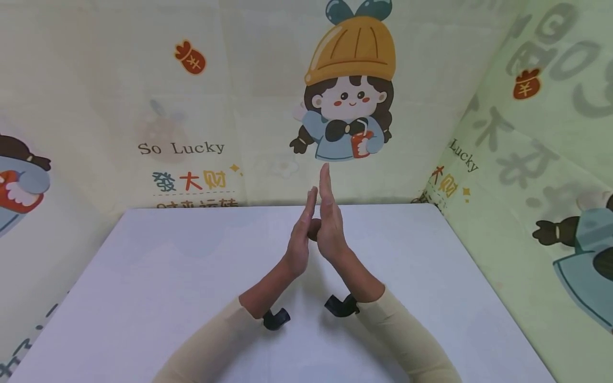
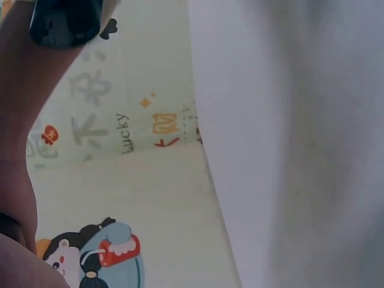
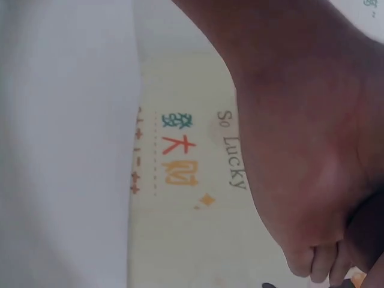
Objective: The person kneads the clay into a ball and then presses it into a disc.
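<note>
In the head view a small dark brown round object (image 1: 314, 230) is pressed between two facing palms above the table. My left hand (image 1: 300, 239) is on its left side, fingers straight and pointing up. On the other side my right hand (image 1: 331, 227) presses it, its straight fingers reaching higher. Part of the object lies hidden behind the palms. The right wrist view shows its dark edge (image 3: 367, 231) against the right palm (image 3: 306, 138). Only a sliver of it (image 2: 8, 227) appears at the edge of the left wrist view.
A white table (image 1: 158, 287) spreads beneath both arms. Behind it hangs a cream printed cloth (image 1: 263, 106) with a cartoon girl (image 1: 351, 101) and lettering; more cloth (image 1: 527, 186) stands at the right. Black wrist mounts (image 1: 276, 319) stick out from the sleeves.
</note>
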Motion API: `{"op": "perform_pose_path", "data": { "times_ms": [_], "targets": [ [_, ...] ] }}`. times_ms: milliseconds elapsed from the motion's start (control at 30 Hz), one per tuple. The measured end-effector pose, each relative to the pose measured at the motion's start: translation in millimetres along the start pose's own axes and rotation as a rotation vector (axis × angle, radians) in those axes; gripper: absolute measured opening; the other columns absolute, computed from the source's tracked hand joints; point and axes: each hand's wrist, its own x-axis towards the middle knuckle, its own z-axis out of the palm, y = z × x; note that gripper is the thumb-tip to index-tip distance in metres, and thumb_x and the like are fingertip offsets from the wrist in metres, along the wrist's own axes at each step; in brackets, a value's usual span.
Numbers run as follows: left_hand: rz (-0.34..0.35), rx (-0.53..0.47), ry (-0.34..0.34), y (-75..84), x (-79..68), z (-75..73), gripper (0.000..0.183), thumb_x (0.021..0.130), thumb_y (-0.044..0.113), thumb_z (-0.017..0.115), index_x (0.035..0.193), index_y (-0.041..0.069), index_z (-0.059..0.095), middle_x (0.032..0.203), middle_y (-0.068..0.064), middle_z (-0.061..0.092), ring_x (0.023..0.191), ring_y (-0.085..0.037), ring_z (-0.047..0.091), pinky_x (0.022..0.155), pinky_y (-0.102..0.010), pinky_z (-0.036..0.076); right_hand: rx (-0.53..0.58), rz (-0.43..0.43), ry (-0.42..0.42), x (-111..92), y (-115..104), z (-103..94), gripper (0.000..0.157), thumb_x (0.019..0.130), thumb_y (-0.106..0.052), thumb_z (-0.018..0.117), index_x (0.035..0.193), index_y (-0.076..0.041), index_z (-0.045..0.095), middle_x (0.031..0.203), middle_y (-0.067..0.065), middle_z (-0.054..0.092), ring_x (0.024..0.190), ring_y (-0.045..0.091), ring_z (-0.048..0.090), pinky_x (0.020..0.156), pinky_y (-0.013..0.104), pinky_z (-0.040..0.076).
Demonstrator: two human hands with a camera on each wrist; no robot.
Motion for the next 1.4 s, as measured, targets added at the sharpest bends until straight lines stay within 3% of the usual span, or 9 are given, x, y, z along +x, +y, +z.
{"op": "perform_pose_path", "data": {
  "times_ms": [33, 100, 233, 500, 767, 1100, 1400],
  "targets": [
    [0.002, -0.01, -0.003, 1.0, -0.9, 1.9, 0.062, 0.111, 0.028, 0.01, 0.167, 0.001, 0.007, 0.176, -0.006, 0.005, 0.157, -0.014, 0.014, 0.124, -0.044, 0.016, 0.013, 0.012, 0.005, 2, -1, -2.8, 0.083, 0.109, -0.063, 0.017, 0.169, -0.009, 0.0, 0.176, -0.006, -0.002, 0.16, 0.01, -0.003, 0.126, 0.046, -0.002],
    [0.007, -0.022, -0.011, 3.4, -2.6, 5.9, 0.063, 0.111, 0.029, 0.01, 0.167, 0.002, 0.004, 0.176, -0.005, 0.004, 0.16, -0.017, 0.004, 0.126, -0.05, 0.005, 0.038, 0.031, 0.012, 7, -2, -8.6, 0.078, 0.11, -0.059, 0.015, 0.17, -0.012, 0.001, 0.176, -0.008, -0.002, 0.159, 0.008, -0.004, 0.126, 0.049, -0.004],
    [0.015, -0.049, -0.02, 10.6, -5.2, 13.6, 0.065, 0.11, 0.031, 0.012, 0.168, 0.003, 0.0, 0.177, -0.002, -0.001, 0.16, -0.016, -0.003, 0.125, -0.055, 0.0, 0.085, 0.069, 0.0, 15, -4, -18.4, 0.074, 0.11, -0.056, 0.013, 0.17, -0.015, 0.003, 0.176, -0.009, -0.001, 0.159, 0.009, -0.004, 0.124, 0.055, -0.007],
    [0.098, -0.053, -0.018, 21.8, -5.4, 18.7, 0.068, 0.108, 0.033, 0.014, 0.167, 0.003, -0.004, 0.176, -0.004, -0.008, 0.16, -0.017, -0.007, 0.124, -0.055, -0.004, 0.201, 0.117, -0.067, 15, 1, -20.6, 0.096, 0.1, -0.078, 0.016, 0.17, -0.013, 0.001, 0.176, -0.005, -0.003, 0.159, 0.013, -0.006, 0.121, 0.061, -0.01],
    [0.168, 0.022, 0.024, 31.9, 1.6, 12.9, 0.069, 0.109, 0.036, 0.014, 0.168, 0.004, -0.003, 0.176, -0.006, -0.008, 0.159, -0.017, -0.014, 0.124, -0.055, -0.009, 0.313, 0.171, -0.081, 4, 10, -10.9, 0.102, 0.098, -0.083, 0.018, 0.17, -0.011, 0.006, 0.176, -0.002, 0.005, 0.16, 0.015, 0.002, 0.123, 0.063, 0.002],
    [0.138, 0.039, 0.084, 37.3, 15.8, -0.6, 0.065, 0.108, 0.027, 0.011, 0.168, 0.004, -0.003, 0.176, -0.004, -0.008, 0.159, -0.012, -0.012, 0.125, -0.044, -0.008, 0.327, 0.137, -0.09, -4, 13, 5.7, 0.098, 0.102, -0.078, 0.017, 0.169, -0.007, 0.007, 0.176, 0.002, 0.006, 0.16, 0.015, 0.005, 0.126, 0.054, 0.001],
    [0.092, 0.021, 0.141, 39.9, 27.4, -12.6, 0.064, 0.11, 0.029, 0.011, 0.168, 0.006, -0.002, 0.176, -0.003, -0.009, 0.159, -0.011, -0.011, 0.125, -0.046, -0.009, 0.329, 0.128, -0.091, -8, 14, 17.1, 0.098, 0.103, -0.076, 0.019, 0.168, -0.004, 0.007, 0.176, 0.001, 0.005, 0.16, 0.014, -0.001, 0.125, 0.053, -0.003]
  ]
}}
